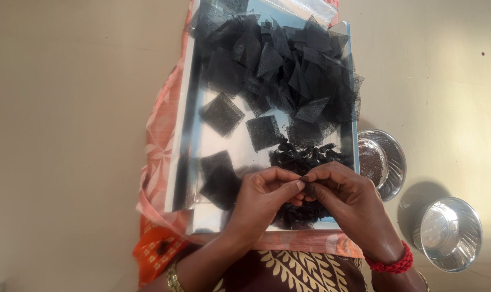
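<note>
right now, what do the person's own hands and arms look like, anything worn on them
Both hands are bare, with no gloves or sleeves over the forearms. The right hand has a thick red beaded bracelet at the wrist. The left hand has a gold-coloured bangle on its wrist, and its thumbnail shows pale. No rings can be made out.

No labels, signs or screens in view. Possible clear plastic wrapper (pixel 310 8) at top edge, glossy, partly cut off; nature uncertain.
</note>
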